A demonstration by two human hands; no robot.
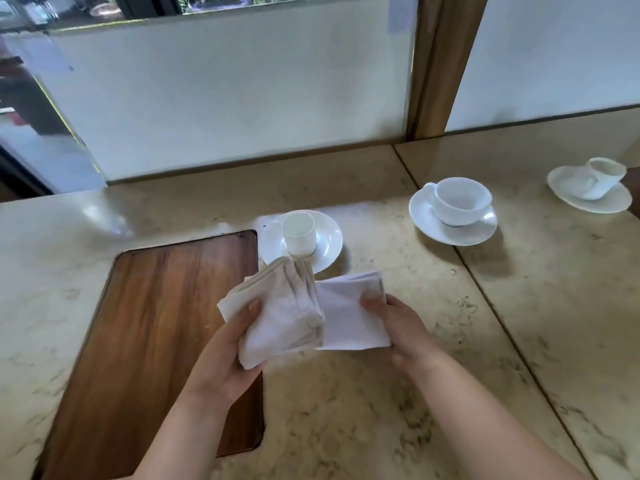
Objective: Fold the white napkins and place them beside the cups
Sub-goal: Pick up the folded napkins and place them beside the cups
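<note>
Cups: three (462, 201), on saucers; left hand (221, 355) grips napkin stack (280, 313).

Bare beige marble table (363, 427) is seen in front of and to the right of the hands. The way forward is blocked by a small white cup on a round white saucer (322, 247), just behind the napkins held in the left hand (221, 362) and the right hand (398, 323). Open table is left between that saucer and a wide white cup on its saucer (453, 213) further right. A third white cup and saucer (592, 185) stands at the far right. The back is closed off by a frosted glass wall (225, 98) and a wooden post (440, 64). A flat brown wooden board (156, 323) lies on the left.
</note>
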